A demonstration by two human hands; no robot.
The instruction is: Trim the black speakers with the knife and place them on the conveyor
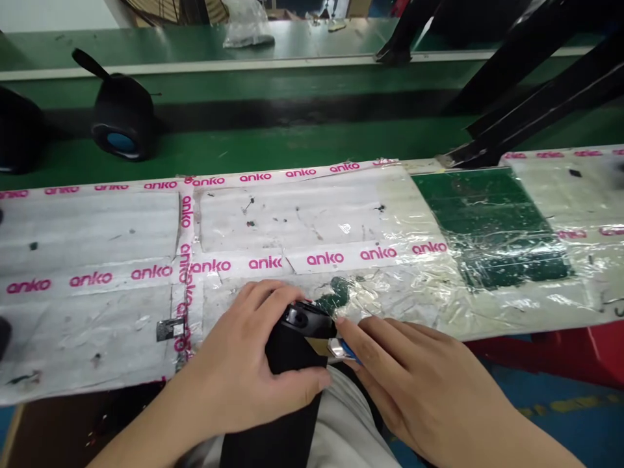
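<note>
At the near edge of the covered bench, my left hand (260, 361) is wrapped round a black part (309, 320) with a glossy rim and a dark round spot. Black fabric (295, 351) hangs from it beneath my thumb. My right hand (404, 377) pinches a small cutter-like tool (341, 349) with a silver metal end and a blue body. The metal end is close against the fabric's right side; whether it touches cannot be made out. Most of the tool is hidden under my right fingers.
White sheeting (292, 221) with pink-printed tape covers the bench. Behind it, on a green conveyor (253, 136), stands a round black speaker (124, 117) with a strap; another dark one is at far left. Black metal supports (531, 110) slant across the right. A red object (550, 357) is below right.
</note>
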